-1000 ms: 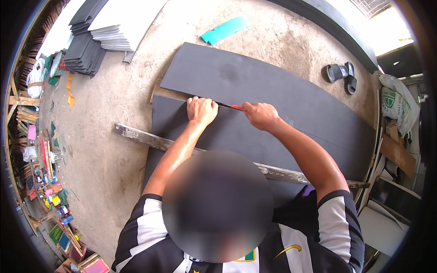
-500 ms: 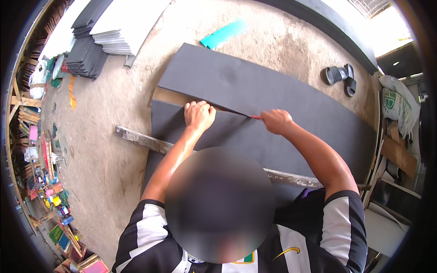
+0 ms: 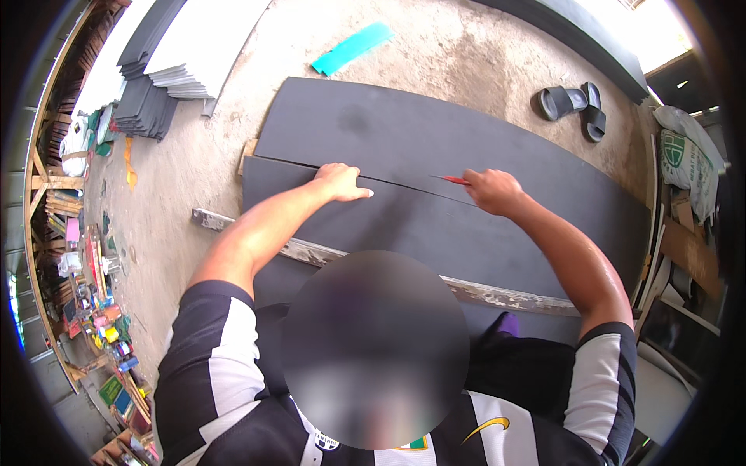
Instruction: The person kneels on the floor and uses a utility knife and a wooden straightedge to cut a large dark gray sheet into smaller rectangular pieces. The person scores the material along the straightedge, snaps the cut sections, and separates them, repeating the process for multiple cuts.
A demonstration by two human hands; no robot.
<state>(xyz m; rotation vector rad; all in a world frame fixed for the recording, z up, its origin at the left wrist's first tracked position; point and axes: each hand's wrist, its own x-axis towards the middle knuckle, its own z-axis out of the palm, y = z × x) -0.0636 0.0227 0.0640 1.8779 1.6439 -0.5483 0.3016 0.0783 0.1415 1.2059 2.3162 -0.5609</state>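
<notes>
A dark grey foam-like sheet (image 3: pixel 443 132) lies in front of me, split by a long cut (image 3: pixel 404 186) running from its left edge toward the right. My left hand (image 3: pixel 339 183) rests on the sheet at the cut, thumb and fingers apart, holding nothing. In my right hand (image 3: pixel 494 193) is a red-handled knife (image 3: pixel 455 180), its thin blade pointing left and lying just beyond the cut line. Whether the blade tip touches the sheet I cannot tell. Nearer to me, a worn wooden bar (image 3: pixel 315 253) lies across the sheet.
Stacked white sheets (image 3: pixel 190 70) and grey sheets (image 3: pixel 144 109) stand at the far left. A turquoise strip (image 3: pixel 353 48) lies on the concrete floor beyond, black sandals (image 3: pixel 563 102) at the far right. Cluttered shelves line the left; a white sack (image 3: pixel 688 167) sits right.
The gap along the cut has closed, with the near piece lying flat against the far one. My left hand has loosened from its edge. The knife has come out of the cut.
</notes>
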